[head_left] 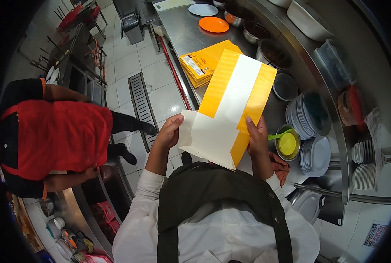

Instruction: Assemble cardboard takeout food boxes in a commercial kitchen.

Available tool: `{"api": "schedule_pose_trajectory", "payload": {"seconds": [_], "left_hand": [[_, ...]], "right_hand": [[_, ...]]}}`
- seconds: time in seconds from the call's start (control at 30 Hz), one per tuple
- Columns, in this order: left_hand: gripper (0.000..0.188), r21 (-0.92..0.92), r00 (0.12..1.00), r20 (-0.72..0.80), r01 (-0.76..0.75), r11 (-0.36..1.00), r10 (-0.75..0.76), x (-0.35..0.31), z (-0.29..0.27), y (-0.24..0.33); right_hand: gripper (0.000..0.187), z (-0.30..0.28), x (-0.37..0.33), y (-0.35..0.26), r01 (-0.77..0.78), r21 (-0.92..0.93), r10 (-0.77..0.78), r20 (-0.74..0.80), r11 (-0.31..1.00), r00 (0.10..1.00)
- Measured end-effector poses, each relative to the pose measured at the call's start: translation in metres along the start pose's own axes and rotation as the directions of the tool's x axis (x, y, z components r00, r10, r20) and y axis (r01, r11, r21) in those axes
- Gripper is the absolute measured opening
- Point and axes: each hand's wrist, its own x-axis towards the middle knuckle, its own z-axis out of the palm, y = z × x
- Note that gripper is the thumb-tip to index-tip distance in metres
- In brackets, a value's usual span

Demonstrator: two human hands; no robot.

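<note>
From a distance I am following, through the head view, a yellow-and-white carton (230, 103) that two bare hands are holding in front of the body, beside the near end of the steel counter (180, 28). The left hand (171, 129) is pinching the pale flap at the carton's left edge, its thumb and fingers nearly together with only the card between them. The right hand (257, 136) is gripping the opposite side; its thumb is lying flat on the yellow face, while its other fingers are mostly hiding behind the card, so I cannot tell how far they are spreading. The carton is lying tilted and only partly formed: its upper panels are looking flat, and flaps are standing up along the left and lower edges. A stack of flat yellow cartons (204, 65) is resting on the counter just beyond it.

I am judging the step in hand to be the working of the flaps along their creases. The next move is seemingly calling for a steady right-hand hold and light left-hand pressure, since thin card is likely to be buckling under a hard pinch.
</note>
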Motion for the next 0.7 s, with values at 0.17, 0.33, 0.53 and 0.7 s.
{"api": "schedule_pose_trajectory", "payload": {"seconds": [0.17, 0.33, 0.53, 0.7], "left_hand": [[0.047, 0.000, 1.000, 0.030, -0.005, 1.000, 0.005, 0.002, 0.001, 0.001], [0.047, -0.021, 0.999, 0.046, -0.021, 1.000, 0.022, 0.005, 0.003, -0.001], [0.045, -0.027, 0.998, 0.053, -0.032, 0.999, 0.033, 0.008, 0.005, -0.001], [0.044, -0.026, 0.997, 0.063, -0.042, 0.999, 0.044, 0.012, 0.003, -0.004]], "right_hand": [[0.030, -0.003, 0.001, 0.001, -0.006, 0.002, 0.006, -0.017, 1.000, 1.000], [0.030, -0.005, 0.002, 0.001, -0.016, -0.005, 0.016, -0.026, 1.000, 1.000], [0.031, -0.005, 0.002, 0.001, -0.010, 0.000, 0.010, -0.037, 1.000, 0.999], [0.032, -0.006, 0.004, 0.002, -0.010, -0.007, 0.009, -0.047, 1.000, 0.999]]}}
